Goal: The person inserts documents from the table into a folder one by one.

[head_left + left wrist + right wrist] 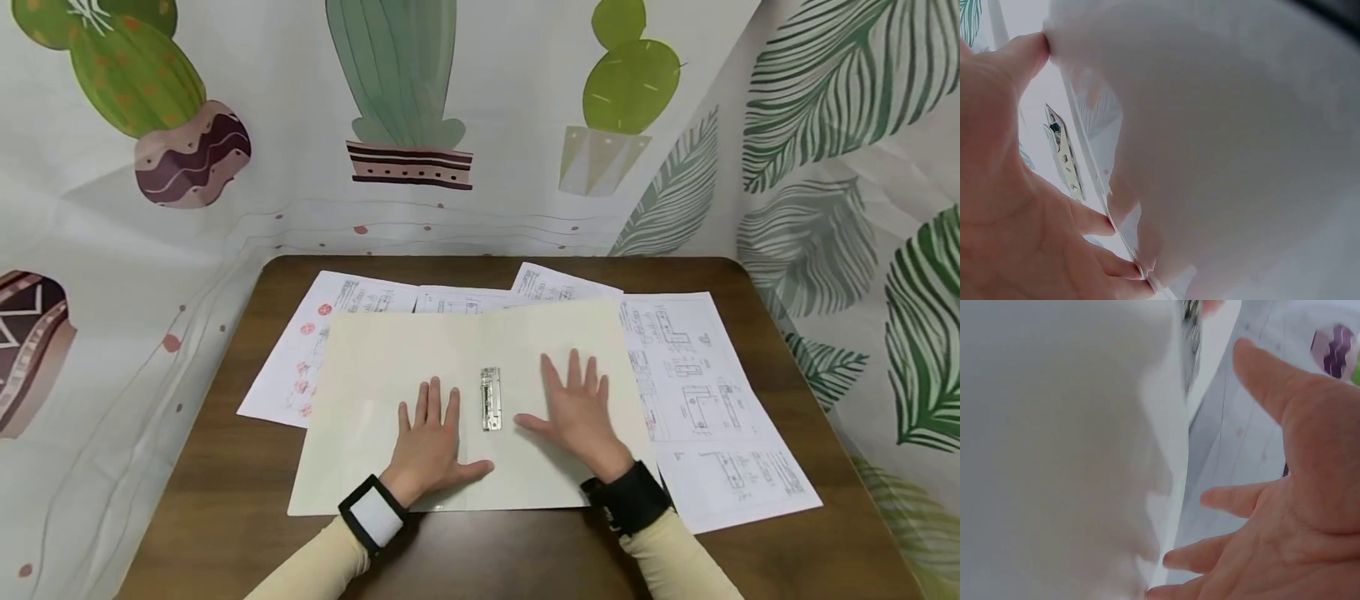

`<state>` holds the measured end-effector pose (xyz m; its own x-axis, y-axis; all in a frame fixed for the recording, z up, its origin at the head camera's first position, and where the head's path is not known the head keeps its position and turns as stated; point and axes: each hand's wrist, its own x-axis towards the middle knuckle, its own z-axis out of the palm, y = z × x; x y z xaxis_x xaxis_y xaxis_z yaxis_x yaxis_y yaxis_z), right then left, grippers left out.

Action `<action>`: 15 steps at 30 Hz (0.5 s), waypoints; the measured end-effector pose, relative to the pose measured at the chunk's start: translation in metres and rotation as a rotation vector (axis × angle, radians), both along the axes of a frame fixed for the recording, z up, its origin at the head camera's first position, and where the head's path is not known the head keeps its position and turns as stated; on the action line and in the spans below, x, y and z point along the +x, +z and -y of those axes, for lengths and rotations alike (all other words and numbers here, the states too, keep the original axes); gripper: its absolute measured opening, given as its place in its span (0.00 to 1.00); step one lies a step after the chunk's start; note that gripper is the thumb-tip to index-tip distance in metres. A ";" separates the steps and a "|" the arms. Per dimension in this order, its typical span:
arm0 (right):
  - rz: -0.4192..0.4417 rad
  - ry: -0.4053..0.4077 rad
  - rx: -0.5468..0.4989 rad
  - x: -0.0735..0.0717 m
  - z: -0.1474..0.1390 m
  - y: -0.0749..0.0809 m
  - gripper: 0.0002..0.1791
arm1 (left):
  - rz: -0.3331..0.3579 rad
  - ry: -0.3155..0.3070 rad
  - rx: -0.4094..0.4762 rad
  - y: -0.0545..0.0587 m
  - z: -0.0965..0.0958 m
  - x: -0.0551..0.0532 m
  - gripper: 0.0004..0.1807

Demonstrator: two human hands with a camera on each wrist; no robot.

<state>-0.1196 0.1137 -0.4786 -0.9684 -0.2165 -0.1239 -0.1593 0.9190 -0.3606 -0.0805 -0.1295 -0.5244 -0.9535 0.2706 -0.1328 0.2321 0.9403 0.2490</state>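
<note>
A cream file folder [390, 350] lies spread open on the table, a metal clip [491, 400] fixed near its middle. My left hand [429, 446] rests on the folder's left half, fingers straight and thumb pointing toward the clip. In the left wrist view, the fingertips [1127, 267] touch the glossy surface and the clip [1065, 153] shows beyond the thumb. Over the right half, my right hand [581, 417] is spread wide with its thumb toward the clip. The right wrist view shows its fingers [1200, 555] extended close to the pale folder surface [1054, 450].
Printed drawing sheets lie partly under the folder: one with red stamps [281, 387] at left, others at the back [562, 283] and right [720, 375]. The brown wooden table [517, 554] meets a cactus-printed cloth [510, 108] behind. Both wrists wear black bands [633, 498].
</note>
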 end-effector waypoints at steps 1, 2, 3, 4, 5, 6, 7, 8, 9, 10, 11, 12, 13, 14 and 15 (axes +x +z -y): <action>0.017 -0.001 0.002 -0.001 0.008 -0.002 0.59 | -0.002 0.002 0.007 0.000 -0.001 0.001 0.68; 0.036 -0.004 -0.005 -0.002 0.014 -0.004 0.59 | -0.002 0.003 0.011 -0.001 -0.002 0.001 0.68; 0.063 -0.012 -0.016 -0.002 0.018 -0.007 0.60 | -0.002 0.003 0.019 -0.001 -0.004 0.002 0.68; 0.084 -0.020 -0.025 -0.003 0.021 -0.010 0.60 | -0.002 0.002 0.030 -0.002 -0.005 0.003 0.68; 0.105 -0.031 -0.032 -0.004 0.023 -0.013 0.61 | 0.001 0.003 0.037 -0.002 -0.006 0.003 0.67; 0.122 -0.040 -0.038 -0.004 0.024 -0.016 0.61 | 0.006 0.002 0.043 -0.003 -0.006 0.004 0.67; 0.134 -0.047 -0.045 -0.004 0.025 -0.018 0.61 | 0.010 0.003 0.046 -0.004 -0.006 0.004 0.67; 0.145 -0.055 -0.051 -0.005 0.027 -0.020 0.62 | 0.011 0.003 0.051 -0.005 -0.006 0.004 0.67; 0.154 -0.063 -0.056 -0.005 0.028 -0.022 0.62 | 0.011 0.003 0.054 -0.005 -0.005 0.004 0.67; 0.158 -0.070 -0.056 -0.006 0.030 -0.024 0.62 | 0.012 0.003 0.052 -0.005 -0.004 0.003 0.68; 0.158 -0.076 -0.060 -0.006 0.033 -0.026 0.63 | 0.014 0.002 0.045 -0.004 -0.002 0.003 0.68; 0.154 -0.082 -0.061 -0.006 0.035 -0.027 0.63 | 0.012 0.001 0.047 -0.004 -0.001 0.002 0.68; 0.148 -0.086 -0.061 -0.006 0.038 -0.028 0.64 | 0.007 0.000 0.047 -0.003 0.001 0.002 0.68; 0.143 -0.090 -0.058 -0.006 0.040 -0.029 0.65 | 0.004 -0.003 0.045 -0.003 0.002 0.002 0.68; 0.136 -0.094 -0.057 -0.006 0.042 -0.030 0.65 | 0.002 -0.005 0.041 -0.002 0.004 0.002 0.68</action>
<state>-0.1257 0.0713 -0.5090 -0.9598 -0.1357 -0.2456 -0.0193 0.9051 -0.4247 -0.0789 -0.1331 -0.5263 -0.9517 0.2809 -0.1236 0.2364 0.9279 0.2882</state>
